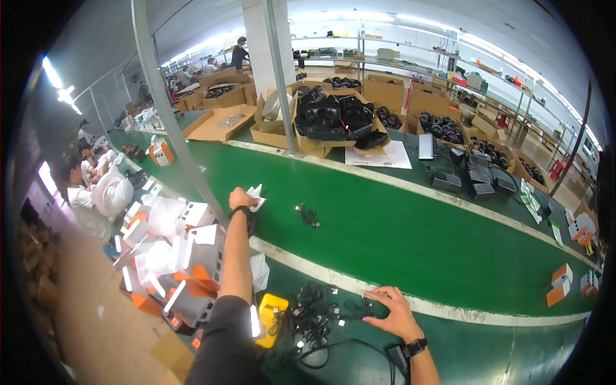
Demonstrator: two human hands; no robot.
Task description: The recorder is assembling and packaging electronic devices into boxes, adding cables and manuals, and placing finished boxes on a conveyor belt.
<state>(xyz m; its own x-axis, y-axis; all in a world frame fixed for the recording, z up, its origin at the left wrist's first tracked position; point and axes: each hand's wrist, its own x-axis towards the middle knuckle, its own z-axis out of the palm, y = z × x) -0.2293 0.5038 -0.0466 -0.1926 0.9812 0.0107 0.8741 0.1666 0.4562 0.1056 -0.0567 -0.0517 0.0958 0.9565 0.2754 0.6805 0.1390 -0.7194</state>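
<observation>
My left hand (241,197) reaches out over the green conveyor belt (398,247), its fingers closed at a white folded piece (256,198) that looks like paper or thin plastic. What else it may hold is hidden. Close to the lower edge of the belt, my right hand (394,313) has thumb and fingers apart, beside a small bundled black cable (356,310). A tangled heap of black cables with pale plugs (314,314) lies to its left. One more black cable bundle (308,215) rests alone on the belt, right of my left hand.
White-and-orange boxes (183,260) are piled at the left, beside a metal post (173,122). A yellow object (272,319) lies by the cable heap. Across the belt stand cartons of black parts (337,119) and several dark devices (478,170). People sit near a white fan (113,192).
</observation>
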